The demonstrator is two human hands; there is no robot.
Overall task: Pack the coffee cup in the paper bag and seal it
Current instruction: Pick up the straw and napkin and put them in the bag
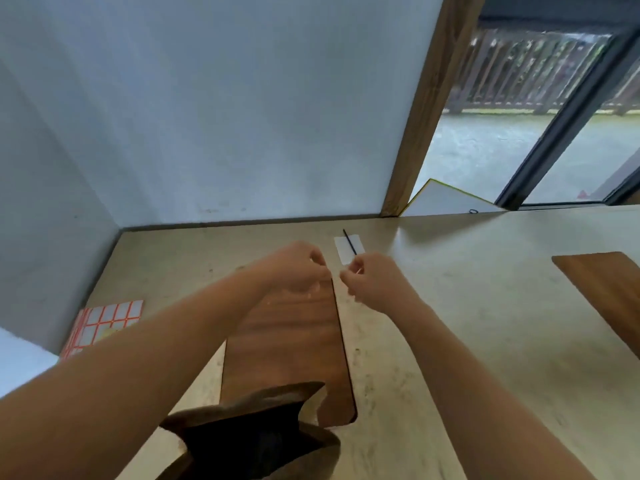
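The paper bag [256, 434] stands at the bottom edge of the view, near the person, w/ its brown mouth open and dark inside. It rests partly on the near end of a wood board [287, 348] that lies on the table [450, 323]. The coffee cup is not visible; I cannot tell if it is inside the bag.

Both hands are held above the far end of the board, close together but not touching. The left hand [294, 268] has its fingers curled in, thumb and fingertips pinched narrow. The right hand [372, 277] is also pinched narrow. Something very small may be between the fingertips, but it is too blurred to tell.

Just beyond the hands lies a white card [348, 249] w/ a thin dark stick [349, 242] across it. At the left side of the table is a sheet of labels [104, 323], white squares w/ orange borders. A 2nd wood board [609, 289] lies at the right edge. Behind the table are a white wall [225, 116], a wood post [422, 109] and a window [502, 140].
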